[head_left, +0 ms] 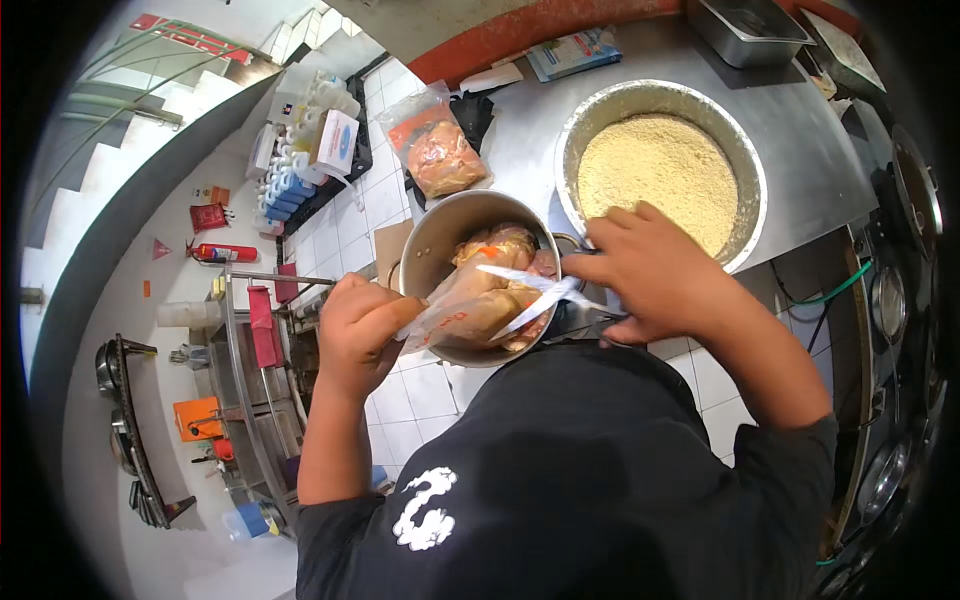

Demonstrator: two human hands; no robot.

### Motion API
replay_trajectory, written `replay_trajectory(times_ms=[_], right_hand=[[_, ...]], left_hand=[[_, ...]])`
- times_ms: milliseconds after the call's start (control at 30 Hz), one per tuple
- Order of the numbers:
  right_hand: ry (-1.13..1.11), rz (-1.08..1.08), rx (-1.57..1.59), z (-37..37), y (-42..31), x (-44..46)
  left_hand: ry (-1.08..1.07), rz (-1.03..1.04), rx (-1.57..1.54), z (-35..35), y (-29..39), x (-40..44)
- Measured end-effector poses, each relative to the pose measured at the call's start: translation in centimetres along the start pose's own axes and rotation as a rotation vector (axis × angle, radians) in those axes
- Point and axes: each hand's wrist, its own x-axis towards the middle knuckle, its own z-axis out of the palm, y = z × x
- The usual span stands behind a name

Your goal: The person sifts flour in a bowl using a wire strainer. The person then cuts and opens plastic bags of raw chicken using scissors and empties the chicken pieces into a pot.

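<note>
My left hand is closed on the gathered edge of a clear plastic bag with red print. The bag hangs over a deep metal pot and holds pale raw meat that looks like chicken. More meat pieces lie in the pot. In my right hand is a pair of scissors, blurred by motion, its blades spread apart over the bag and the pot. My fingers partly hide its handles. Beside that hand stands a wide metal basin of yellowish crumbs.
Another clear bag of meat lies behind the pot. The steel table also bears a blue-and-white packet and a metal pan. Bottles and a fire extinguisher are at the left, a stove with pans at the right.
</note>
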Motion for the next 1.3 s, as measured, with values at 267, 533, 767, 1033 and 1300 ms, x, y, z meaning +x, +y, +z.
replay_trajectory(times_ms=[267,533,767,1033,1300], right_hand=[[-0.154,-0.174,-0.112,1.5,-0.3,7.8],[-0.56,-0.147,-0.242,0.8,-1.1,10.9],[-0.176,-0.331,-0.184,2.8,-2.0,11.8],[-0.51,-0.103,-0.233,3.4,-3.8,14.1],[-0.344,0.174,-0.064,7.2,-4.7,15.7]], left_hand=[[-0.115,0.027,-0.015,-0.7,1.9,-0.5],[-0.05,-0.302,-0.02,0.2,2.8,-2.0],[0.012,-0.098,-0.047,1.3,0.4,0.5],[0.017,-0.027,-0.076,1.9,-2.4,1.9],[0.17,-0.022,-0.253,0.9,-4.6,2.4]])
